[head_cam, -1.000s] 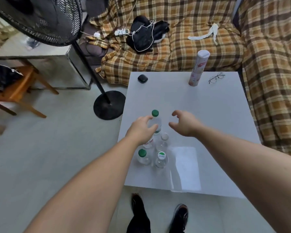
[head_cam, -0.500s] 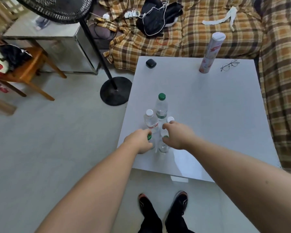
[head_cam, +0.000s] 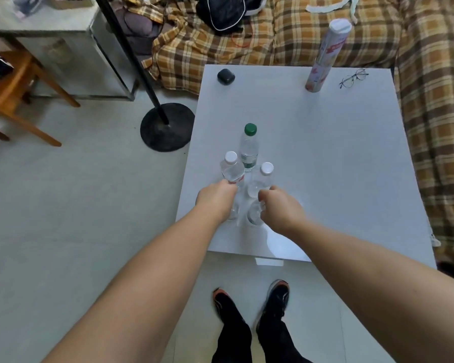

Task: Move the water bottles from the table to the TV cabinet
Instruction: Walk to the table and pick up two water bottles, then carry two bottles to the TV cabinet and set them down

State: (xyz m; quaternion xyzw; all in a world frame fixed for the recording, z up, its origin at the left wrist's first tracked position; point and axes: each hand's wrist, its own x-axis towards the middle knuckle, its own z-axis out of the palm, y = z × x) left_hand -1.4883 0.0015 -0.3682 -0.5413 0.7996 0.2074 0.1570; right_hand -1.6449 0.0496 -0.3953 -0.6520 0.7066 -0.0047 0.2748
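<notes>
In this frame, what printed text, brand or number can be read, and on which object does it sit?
Nothing reads clearly.
Tall canister: red banner with print, too blurred to read.
Green-capped bottle: green label band, text too small.
White-capped bottle by the left hand: red-edged label, mostly hidden.
Other white-capped bottle: no readable label.

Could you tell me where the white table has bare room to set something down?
Bare: the white table's right half, below the folded eyeglasses and tall pink-white canister. Crowded: the near-left edge, where clear plastic water bottles cluster.
</notes>
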